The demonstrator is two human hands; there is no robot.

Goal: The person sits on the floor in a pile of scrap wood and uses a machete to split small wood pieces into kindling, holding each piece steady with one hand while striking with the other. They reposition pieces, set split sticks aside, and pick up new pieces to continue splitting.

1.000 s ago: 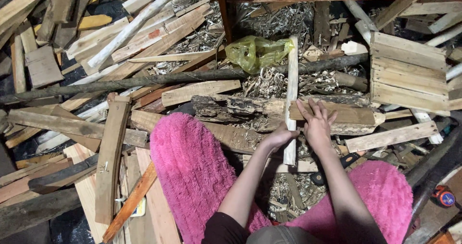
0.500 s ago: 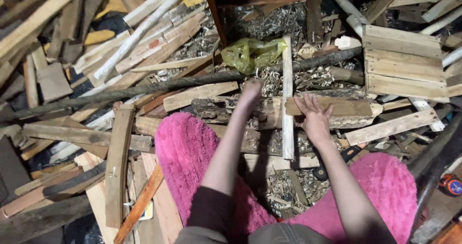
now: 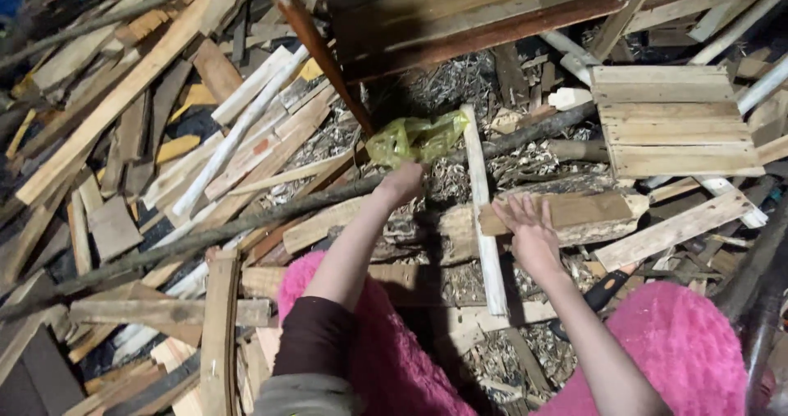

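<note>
1. Head view, only one on hand: seated low amid a heap of scrap timber, pink fuzzy trousers [image 3: 386,358] filling the bottom edge.
2. Landmark taken as the rough log [image 3: 427,223] lying crosswise just beyond the knees.
3. Left hand [image 3: 400,183] stretched past the log's far side, touching the near edge of a crumpled yellow-green plastic bag [image 3: 417,137]; fingers turned away from the camera, so cannot tell whether closed on the plastic or merely against it.
4. Right hand [image 3: 525,227] laid flat on the log's right part, fingers spread, gripping nothing, partly over a flat brown board [image 3: 587,211] resting on the log.
5. Pale narrow slat [image 3: 483,211] crossing over the log between the two hands, running from beside the bag down toward the knees.
6. Small slatted pallet panel [image 3: 677,121] well to the right of the log and beyond it; long dark branch [image 3: 205,235] slanting away from the log's left end.
7. Risks, as a judgement only: splinters or hidden nails under the flat palm; thin plastic likely to snag and tear on wood chips; loose slat apt to roll off the log if nudged by either forearm.
</note>
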